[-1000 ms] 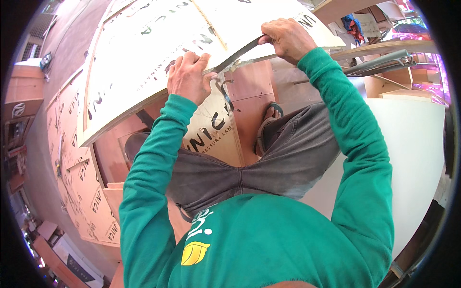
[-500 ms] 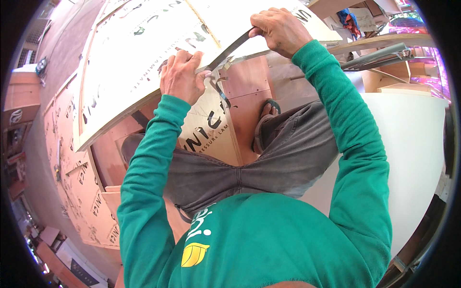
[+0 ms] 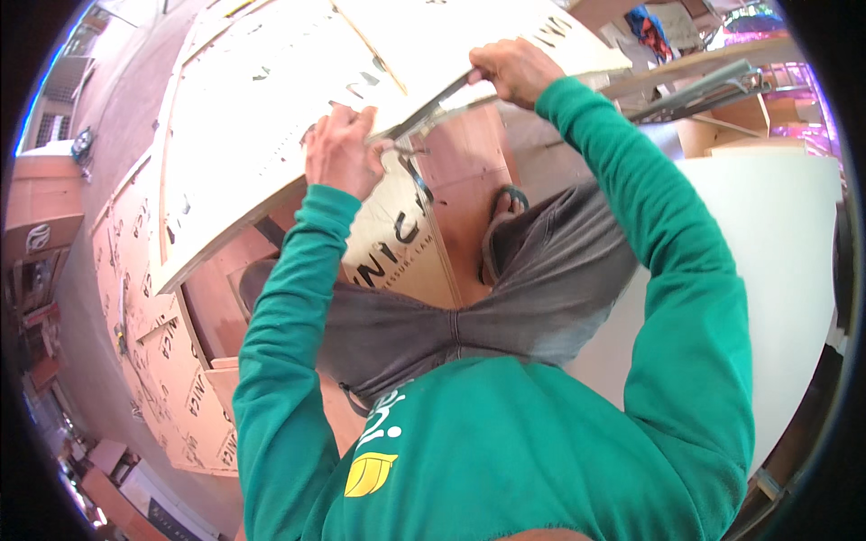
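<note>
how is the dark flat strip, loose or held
Held: the dark flat strip runs from the left hand to the right hand, along the edge of the printed panel.

I've open air nearside of the left hand (image 3: 341, 151) and right hand (image 3: 518, 72) — the dark strip (image 3: 434, 104) between them blocks me.

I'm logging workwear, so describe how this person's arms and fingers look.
The left sleeve and right sleeve are long and green, creased along the forearms, with no print or cables visible on them. Each ends at the wrist in a close-fitting cuff of the same green. The left fingers and right fingers are bare, without gloves.
</note>
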`<state>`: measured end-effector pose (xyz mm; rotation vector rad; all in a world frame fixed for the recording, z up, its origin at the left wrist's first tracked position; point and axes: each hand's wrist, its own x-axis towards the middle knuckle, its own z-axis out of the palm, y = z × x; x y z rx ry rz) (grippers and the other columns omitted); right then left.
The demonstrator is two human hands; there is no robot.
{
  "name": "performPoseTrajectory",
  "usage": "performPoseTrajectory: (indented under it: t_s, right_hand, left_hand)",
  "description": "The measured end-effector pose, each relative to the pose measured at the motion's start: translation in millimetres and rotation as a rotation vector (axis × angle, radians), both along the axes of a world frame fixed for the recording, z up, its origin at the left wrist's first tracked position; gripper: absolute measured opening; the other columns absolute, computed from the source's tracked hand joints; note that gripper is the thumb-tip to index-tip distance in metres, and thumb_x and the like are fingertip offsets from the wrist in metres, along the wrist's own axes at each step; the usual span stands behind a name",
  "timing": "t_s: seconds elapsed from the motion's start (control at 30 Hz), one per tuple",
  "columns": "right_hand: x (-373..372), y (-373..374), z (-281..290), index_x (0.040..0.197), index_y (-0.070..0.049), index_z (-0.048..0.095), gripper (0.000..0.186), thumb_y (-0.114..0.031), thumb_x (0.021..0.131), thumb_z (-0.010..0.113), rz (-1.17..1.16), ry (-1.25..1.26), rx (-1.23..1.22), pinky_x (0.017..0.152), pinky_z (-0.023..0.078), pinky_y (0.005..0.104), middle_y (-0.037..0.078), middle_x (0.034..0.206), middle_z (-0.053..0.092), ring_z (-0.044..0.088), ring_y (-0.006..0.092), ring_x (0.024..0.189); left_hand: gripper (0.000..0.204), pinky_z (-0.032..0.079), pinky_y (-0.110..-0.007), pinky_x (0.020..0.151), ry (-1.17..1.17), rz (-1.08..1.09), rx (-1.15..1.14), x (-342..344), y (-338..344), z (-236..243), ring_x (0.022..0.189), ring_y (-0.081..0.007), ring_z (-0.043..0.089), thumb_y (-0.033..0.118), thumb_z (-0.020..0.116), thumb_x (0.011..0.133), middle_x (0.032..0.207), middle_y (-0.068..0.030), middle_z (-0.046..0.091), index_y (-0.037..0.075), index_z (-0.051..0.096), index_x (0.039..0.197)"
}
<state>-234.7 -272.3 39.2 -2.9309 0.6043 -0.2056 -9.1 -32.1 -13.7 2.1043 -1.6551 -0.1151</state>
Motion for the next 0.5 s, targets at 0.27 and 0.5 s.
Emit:
performPoseTrajectory:
  t_s: [0.27, 0.5]
  right_hand:
    - [7.0, 12.0, 16.9, 0.094, -0.009, 0.066, 0.011, -0.014, 0.101, 0.073, 0.072, -0.136, -0.159, 0.09, 0.057, 0.0469, 0.01, 0.094, 0.076, 0.074, 0.0349, 0.096]
    - [-3.2, 5.0, -5.2, 0.1, -0.006, 0.065, 0.007, -0.004, 0.097, 0.071, 0.069, -0.138, -0.023, 0.087, 0.059, 0.0491, 0.009, 0.094, 0.077, 0.074, 0.0365, 0.1]
  left_hand:
    - [0.053, 0.051, -0.046, 0.108, -0.01, 0.024, -0.02, 0.8, 2.3, 4.6, 0.116, -0.0293, 0.065, 0.031, 0.089, 0.091, 0.116, -0.0067, 0.068, 0.015, 0.077, 0.14]
    - [0.055, 0.053, -0.047, 0.102, -0.055, 0.012, -0.04, 0.8, 4.8, -3.3, 0.113, -0.0294, 0.066, 0.031, 0.09, 0.09, 0.113, -0.0068, 0.066, 0.014, 0.076, 0.14]
